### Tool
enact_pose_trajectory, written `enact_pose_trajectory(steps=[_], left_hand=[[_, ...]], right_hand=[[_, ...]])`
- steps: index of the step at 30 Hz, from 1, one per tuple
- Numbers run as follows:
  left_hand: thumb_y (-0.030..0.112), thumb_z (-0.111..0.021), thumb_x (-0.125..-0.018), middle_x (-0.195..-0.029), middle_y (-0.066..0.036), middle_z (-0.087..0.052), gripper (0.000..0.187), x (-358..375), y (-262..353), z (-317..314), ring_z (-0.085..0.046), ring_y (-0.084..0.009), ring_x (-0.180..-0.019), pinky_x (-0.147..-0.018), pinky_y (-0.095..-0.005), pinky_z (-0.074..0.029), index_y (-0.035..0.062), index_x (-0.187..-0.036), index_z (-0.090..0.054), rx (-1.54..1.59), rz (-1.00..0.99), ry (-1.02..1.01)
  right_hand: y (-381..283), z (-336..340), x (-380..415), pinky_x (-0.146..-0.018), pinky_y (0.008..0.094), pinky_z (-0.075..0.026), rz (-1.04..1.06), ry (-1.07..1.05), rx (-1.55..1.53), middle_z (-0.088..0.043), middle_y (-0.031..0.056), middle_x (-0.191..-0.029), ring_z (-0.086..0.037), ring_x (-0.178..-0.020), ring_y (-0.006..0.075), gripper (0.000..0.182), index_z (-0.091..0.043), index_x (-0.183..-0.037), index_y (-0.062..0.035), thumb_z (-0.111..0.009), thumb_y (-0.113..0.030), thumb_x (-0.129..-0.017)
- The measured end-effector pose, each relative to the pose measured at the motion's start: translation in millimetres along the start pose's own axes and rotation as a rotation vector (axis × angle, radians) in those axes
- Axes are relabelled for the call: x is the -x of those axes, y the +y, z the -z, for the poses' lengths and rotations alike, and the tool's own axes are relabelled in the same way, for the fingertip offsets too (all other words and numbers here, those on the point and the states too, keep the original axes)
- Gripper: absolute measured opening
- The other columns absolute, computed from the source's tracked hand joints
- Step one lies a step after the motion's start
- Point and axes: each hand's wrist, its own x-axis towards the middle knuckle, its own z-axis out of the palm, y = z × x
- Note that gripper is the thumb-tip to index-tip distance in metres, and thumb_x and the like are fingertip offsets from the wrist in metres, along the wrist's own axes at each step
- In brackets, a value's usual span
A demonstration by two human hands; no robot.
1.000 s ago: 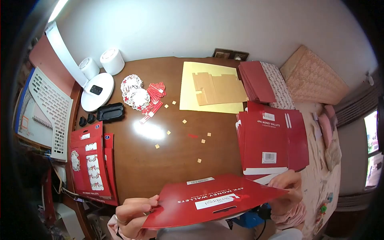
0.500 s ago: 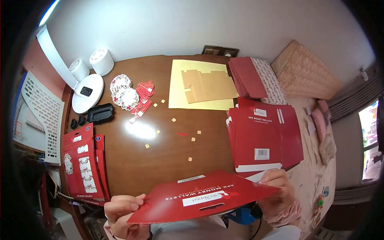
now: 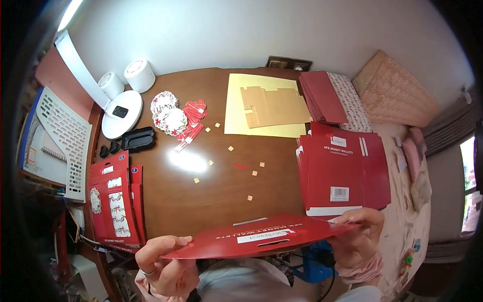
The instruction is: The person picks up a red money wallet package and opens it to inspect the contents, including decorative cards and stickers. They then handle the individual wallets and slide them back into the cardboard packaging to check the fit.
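A red card sleeve (image 3: 256,237) printed with white lettering is held between both hands over the near table edge, tilted almost flat so I see it nearly edge-on. My left hand (image 3: 163,261), a ring on one finger, pinches its left corner. My right hand (image 3: 358,232) grips its right end. Just beyond my right hand lies a stack of the same red sleeves (image 3: 344,171), top one showing a barcode label.
On the brown table (image 3: 211,196): a yellow sheet (image 3: 236,108) under brown card blanks (image 3: 276,106), a red pile (image 3: 324,98), round doilies (image 3: 168,116), red tags (image 3: 193,121), finished red packs (image 3: 113,204) at the left, a white lamp base (image 3: 121,113), a black tray (image 3: 138,141), small scattered squares.
The red sleeve has tipped from facing me to nearly flat, so its printed face is foreshortened. Both hands kept their grip; the view shifted slightly.
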Motion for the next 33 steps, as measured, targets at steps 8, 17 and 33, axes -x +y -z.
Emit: enact_pose_trajectory(steps=[8,17,33], left_hand=[[0.006,-0.061,-0.086,-0.106,-0.014,-0.048,0.015,-8,1,7,-0.062,-0.0221,-0.085,-0.075,-0.0319,-0.054,0.004,-0.101,-0.059,-0.039,-0.019,-0.143],[0.003,-0.058,-0.086,-0.102,-0.014,-0.049,0.012,-14,7,6,-0.059,-0.0217,-0.084,-0.074,-0.0324,-0.051,0.0043,-0.097,-0.056,-0.096,0.029,-0.163],[-0.003,-0.071,-0.073,-0.107,-0.012,-0.047,0.017,-24,0,-5,-0.055,-0.0193,-0.078,-0.065,-0.026,-0.049,0.0038,-0.086,-0.063,-0.003,0.01,-0.119]], right_hand=[[1,3,-15,-0.068,0.0309,-0.051,-0.063,-0.112,0.005,-0.059,0.0092,-0.099,-0.06,-0.081,0.0213,0.027,-0.069,-0.09,-0.0052,-0.08,-0.002,-0.065],[3,4,-19,-0.066,0.0303,-0.051,-0.036,-0.135,0.02,-0.061,0.01,-0.098,-0.062,-0.079,0.0216,0.028,-0.066,-0.091,-0.0032,-0.079,0.002,-0.066],[13,-19,-13,-0.071,0.0269,-0.055,-0.101,0.012,-0.253,-0.056,0.0124,-0.099,-0.065,-0.086,0.02,0.018,-0.063,-0.084,0.001,-0.074,0.007,-0.071]])
